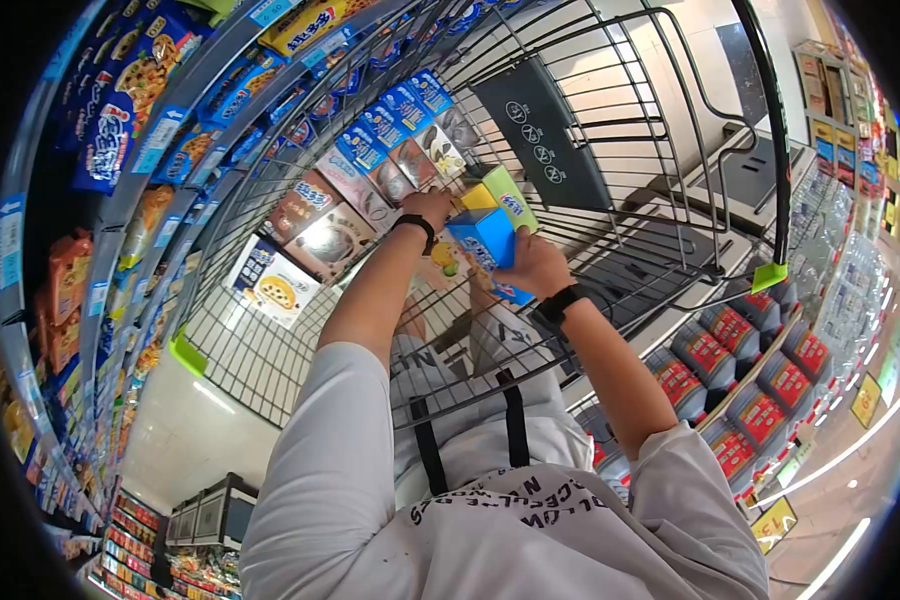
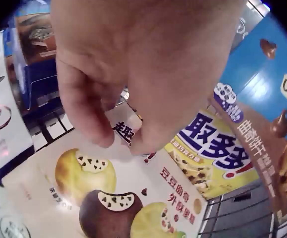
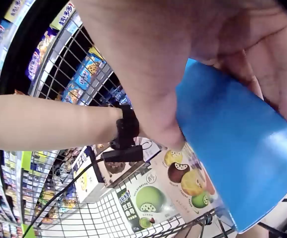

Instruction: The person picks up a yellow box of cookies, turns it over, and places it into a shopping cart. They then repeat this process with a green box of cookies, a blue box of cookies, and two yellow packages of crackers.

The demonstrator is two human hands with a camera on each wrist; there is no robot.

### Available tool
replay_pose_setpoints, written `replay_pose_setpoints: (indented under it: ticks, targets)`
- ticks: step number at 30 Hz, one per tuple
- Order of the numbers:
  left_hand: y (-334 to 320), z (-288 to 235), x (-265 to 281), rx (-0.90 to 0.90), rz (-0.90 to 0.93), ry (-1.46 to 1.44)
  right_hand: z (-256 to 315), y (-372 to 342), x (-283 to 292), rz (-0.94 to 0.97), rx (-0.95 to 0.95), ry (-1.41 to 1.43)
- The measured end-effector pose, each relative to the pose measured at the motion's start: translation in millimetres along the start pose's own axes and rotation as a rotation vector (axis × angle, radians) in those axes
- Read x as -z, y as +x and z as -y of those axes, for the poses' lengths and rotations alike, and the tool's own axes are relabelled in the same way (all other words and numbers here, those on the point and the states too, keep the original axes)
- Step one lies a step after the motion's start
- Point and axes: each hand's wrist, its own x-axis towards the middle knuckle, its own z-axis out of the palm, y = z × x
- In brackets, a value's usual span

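Blue carton (image 1: 485,235) held within the cart (image 1: 769,277), toward its near edge.
The right hand (image 1: 537,266) grasps it (probably light, stiff but crushable, so best gripped by its broad sides); the left hand (image 1: 427,208) touches a pale cookie box (image 2: 151,182), pinching or not, I cannot tell.

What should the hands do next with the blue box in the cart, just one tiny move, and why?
I'd probably ease the blue box down beside the pale box with the round cookie pictures. The right hand already grips the blue one, which is tilted, and the left hand's curled fingers are at the pale one, so they could help keep it steady.
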Motion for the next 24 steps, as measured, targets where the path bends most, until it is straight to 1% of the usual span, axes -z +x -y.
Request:
replay_pose_setpoints:
  ticks: [1, 3, 4, 7, 8, 11, 13, 14, 15, 17, 18, 21, 22, 24]
  targets:
    - [3.9, -4.7, -0.2, -0.001, -0.005, -0.022, -1.7, -0.1, -0.3, 0.007, 0.0, -0.021]
    - [15.2, -7.8, -0.1, 0.086, 0.069, 0.034, 0.4, 3.3, 0.7, 0.085, -0.06, -0.022]
    - [20.2, -7.1, -2.8, 0.086, 0.064, 0.037, 1.7, 2.8, 3.8, 0.105, -0.088, -0.016]
    - [23.6, -6.0, -7.6, 0.07, 0.079, 0.082, 1.1, 3.2, 4.6, 0.121, -0.084, -0.022]
    - [22.1, -6.3, -8.0, 0.068, 0.083, 0.08, 1.3, 3.5, 5.5, 0.153, -0.09, -0.014]
    - [19.6, -5.9, -7.2, 0.075, 0.063, 0.045, -1.7, 2.8, 1.1, 0.106, -0.08, -0.042]
    - [24.3, 0.0, -15.5, 0.096, 0.122, 0.012, -1.9, 0.6, 3.4, 0.097, -0.078, -0.032]
    - [27.5, 7.6, -24.0, 0.103, 0.069, -0.053, -3.3, -0.5, 5.6, 0.086, -0.073, -0.023]
    - [23.9, 9.8, -23.9, 0.093, 0.073, -0.047, -5.1, -0.5, 7.1, 0.085, -0.084, -0.017]
    - [9.0, 11.5, -26.8, 0.107, -0.097, 0.039, -5.9, -2.8, 9.5, 0.078, -0.054, -0.033]
    - [1.6, 10.4, -24.0, 0.12, -0.152, 0.019, -4.0, -3.4, 12.5, 0.077, -0.087, -0.031]
    - [-28.5, 6.4, -20.6, 0.069, -0.203, 0.054, -2.1, -13.7, 25.7, 0.068, -0.122, -0.025]
    - [-38.5, 8.8, -17.7, 0.013, -0.223, 0.068, -0.5, -18.1, 32.7, 0.065, -0.122, -0.013]
    - [-65.9, 4.6, -7.2, -0.003, -0.197, 0.038, -0.3, -25.6, 39.0, 0.056, -0.113, 0.007]
